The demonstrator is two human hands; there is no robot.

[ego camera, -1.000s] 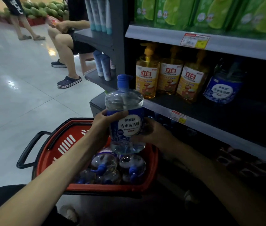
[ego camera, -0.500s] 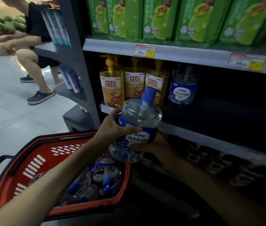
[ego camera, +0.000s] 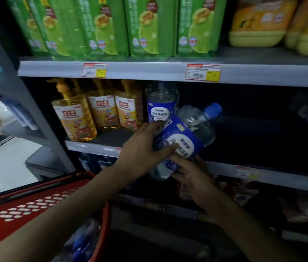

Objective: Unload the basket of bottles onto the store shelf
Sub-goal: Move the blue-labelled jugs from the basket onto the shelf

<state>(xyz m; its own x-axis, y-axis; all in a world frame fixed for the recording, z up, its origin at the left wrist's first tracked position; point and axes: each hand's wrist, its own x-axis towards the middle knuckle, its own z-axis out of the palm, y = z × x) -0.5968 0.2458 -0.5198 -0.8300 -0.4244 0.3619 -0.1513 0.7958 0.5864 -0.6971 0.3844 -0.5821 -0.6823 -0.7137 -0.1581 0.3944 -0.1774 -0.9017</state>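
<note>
1. Basket [ego camera: 100, 214]: it sits below and left of the shelved bottle [ego camera: 160, 103], the reference for all positions here. More blue-capped bottles [ego camera: 81, 244] lie inside it, blurred; the count cannot be read.

2. Left hand [ego camera: 140, 150]: its grip is wrapped round the label of the held bottle [ego camera: 185, 140], thumb across the front.

3. Right hand [ego camera: 192, 176]: its grip cups the base of the same bottle from below, fingers curled against it.

4. Held bottle: a second ago it stood upright directly above the basket. It is now raised to shelf height, just right of and slightly in front of the shelved bottle. It is tilted, with its blue cap [ego camera: 213, 109] pointing up and to the right. Whether it touches the shelved bottle cannot be determined.

5. Middle shelf [ego camera: 111, 137]: the space to the right of the shelved bottle is dark and appears unoccupied. Yellow pump bottles [ego camera: 102, 110] stand to the left of it.

6. Task status: lifting out is complete and placement is not. The base is not yet on the shelf. Judgement: the bottle must be brought upright and set down beside the shelved bottle. Risk: the tilted shoulder may knock its neighbour.
</note>
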